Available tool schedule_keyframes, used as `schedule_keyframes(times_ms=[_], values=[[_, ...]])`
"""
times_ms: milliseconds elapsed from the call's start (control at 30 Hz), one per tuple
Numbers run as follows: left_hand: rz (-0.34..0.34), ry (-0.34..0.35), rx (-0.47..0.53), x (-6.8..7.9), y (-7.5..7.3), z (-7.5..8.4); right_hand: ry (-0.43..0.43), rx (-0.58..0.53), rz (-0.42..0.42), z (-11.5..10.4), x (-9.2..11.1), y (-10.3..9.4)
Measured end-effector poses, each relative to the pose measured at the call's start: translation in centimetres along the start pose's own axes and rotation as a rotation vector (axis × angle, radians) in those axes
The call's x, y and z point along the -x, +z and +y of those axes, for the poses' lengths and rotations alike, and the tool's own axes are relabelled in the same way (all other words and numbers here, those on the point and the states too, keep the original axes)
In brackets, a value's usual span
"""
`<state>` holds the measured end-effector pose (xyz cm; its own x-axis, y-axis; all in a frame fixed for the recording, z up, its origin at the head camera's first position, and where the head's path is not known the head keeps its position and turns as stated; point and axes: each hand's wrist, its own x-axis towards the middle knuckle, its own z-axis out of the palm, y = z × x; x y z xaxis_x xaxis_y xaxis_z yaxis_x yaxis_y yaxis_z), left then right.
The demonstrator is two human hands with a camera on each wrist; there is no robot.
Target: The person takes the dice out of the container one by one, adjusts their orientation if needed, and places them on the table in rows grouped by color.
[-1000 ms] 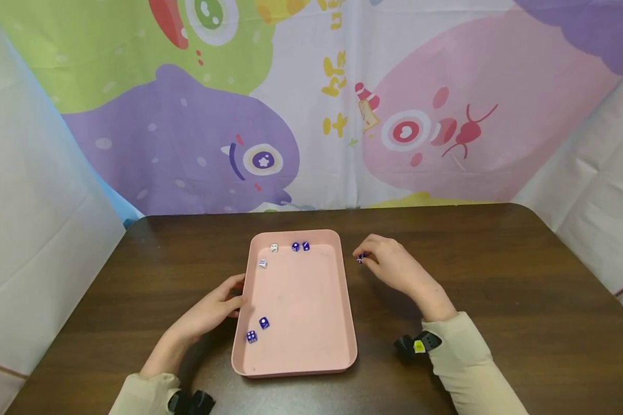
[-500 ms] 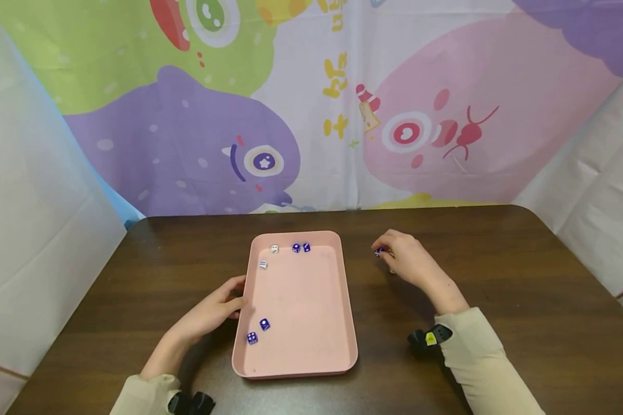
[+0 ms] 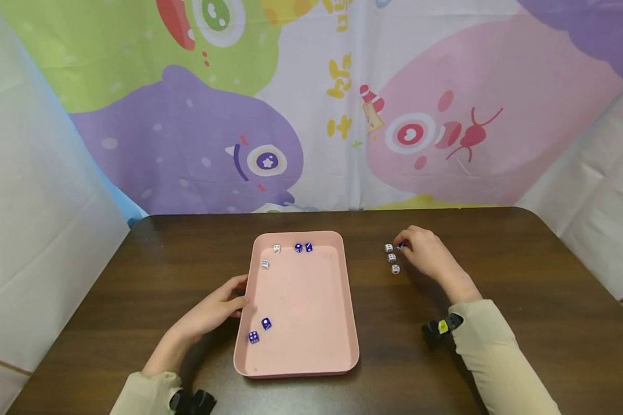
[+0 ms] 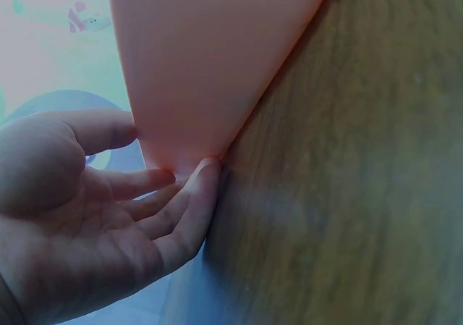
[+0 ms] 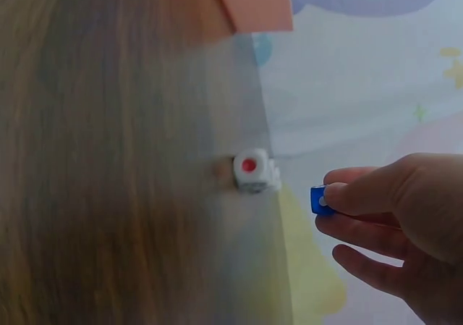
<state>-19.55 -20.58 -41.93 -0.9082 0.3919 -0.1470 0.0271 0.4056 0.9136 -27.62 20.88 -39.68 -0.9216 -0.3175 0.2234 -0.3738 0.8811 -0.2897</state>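
Observation:
A pink tray [image 3: 311, 300] lies on the table, its left long side held by my left hand [image 3: 215, 305]. The left wrist view shows the thumb at the tray's rim and curved fingers against its outer wall [image 4: 210, 57]. My right hand [image 3: 428, 253] pinches a blue die [image 5: 318, 200] between thumb and fingers, right of the tray. Beside that hand, white dice [image 3: 391, 258] stand in a short row on the table. Inside the tray are white dice [image 3: 277, 248] at the far left, blue dice [image 3: 298, 248] along the far wall, and more blue dice [image 3: 266, 324] near the front left.
The dark wooden table [image 3: 394, 357] carries the tray and dice. A cartoon-printed cloth [image 3: 332, 173] hangs behind its far edge, and white sheets [image 3: 36, 202] hang at the sides. Black wrist cameras [image 3: 194, 402] sit on both wrists.
My right hand has moved right, away from the tray, with the blue die in its fingers. The white dice on the table have come into sight. The left hand stays at the tray.

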Motion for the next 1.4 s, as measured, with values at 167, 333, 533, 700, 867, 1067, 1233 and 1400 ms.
schedule_keyframes(times_ms=[167, 333, 533, 700, 867, 1067, 1233, 1400], values=[[-0.006, 0.007, 0.003, 0.1, 0.0, 0.0, -0.004, -0.003, -0.003, 0.9, -0.3, 0.4], [-0.007, 0.009, 0.004, 0.1, -0.1, 0.0, 0.006, -0.011, 0.000, 1.6, -0.6, 0.7], [-0.011, 0.007, 0.004, 0.1, -0.1, 0.0, 0.038, -0.004, -0.022, 2.1, -0.7, 1.0], [-0.014, 0.010, 0.007, 0.0, -0.1, 0.0, 0.037, 0.002, -0.019, 2.7, -0.8, 1.3], [-0.013, 0.010, 0.010, 0.1, -0.1, 0.0, 0.048, -0.010, -0.025, 2.9, -1.0, 1.4], [-0.012, 0.004, -0.001, 0.1, -0.1, 0.0, 0.067, -0.012, -0.035, 2.9, -1.1, 1.5], [-0.014, -0.001, -0.007, 0.1, -0.2, 0.1, 0.078, -0.015, -0.059, 2.9, -1.1, 1.5], [-0.010, -0.006, -0.011, 0.1, -0.1, 0.1, 0.076, -0.010, -0.071, 2.8, -1.0, 1.2]])
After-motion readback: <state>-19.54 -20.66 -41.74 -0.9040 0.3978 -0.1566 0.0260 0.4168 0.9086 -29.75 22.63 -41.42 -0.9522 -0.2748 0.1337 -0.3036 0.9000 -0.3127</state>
